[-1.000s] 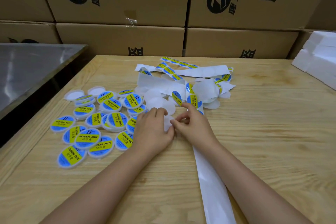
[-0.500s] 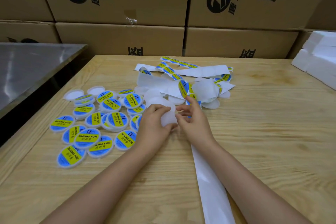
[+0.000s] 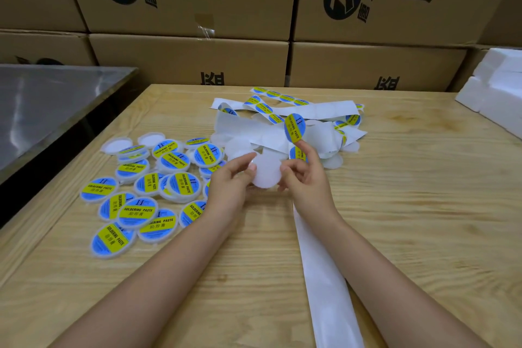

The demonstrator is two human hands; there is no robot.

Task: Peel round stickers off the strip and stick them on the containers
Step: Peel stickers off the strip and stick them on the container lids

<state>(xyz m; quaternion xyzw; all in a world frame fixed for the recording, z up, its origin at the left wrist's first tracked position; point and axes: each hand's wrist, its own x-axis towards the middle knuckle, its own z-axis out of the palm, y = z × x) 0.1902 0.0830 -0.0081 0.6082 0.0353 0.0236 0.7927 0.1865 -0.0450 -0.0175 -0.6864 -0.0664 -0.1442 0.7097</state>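
Head view: we have a sticker [image 3: 295, 128] lifted and a bare container [image 3: 265, 176] ready.

Our left hand [image 3: 228, 186] curls round the container's left edge, just above the table [image 3: 409, 206]. Our right hand [image 3: 306, 181] nips its right edge with thumb and lower fingers, and the sticker clings to the raised forefinger tip, apart from the lid. The strip [image 3: 324, 277] runs from under the right forearm to the heap beyond, and the labelled pile [image 3: 158, 189] lies to the left. The risk, as we judge it, is a crooked or creased label: held by one edge, the sticker may fold on itself or touch down off-centre. The thin container could also slip sideways if we press before it is steady.
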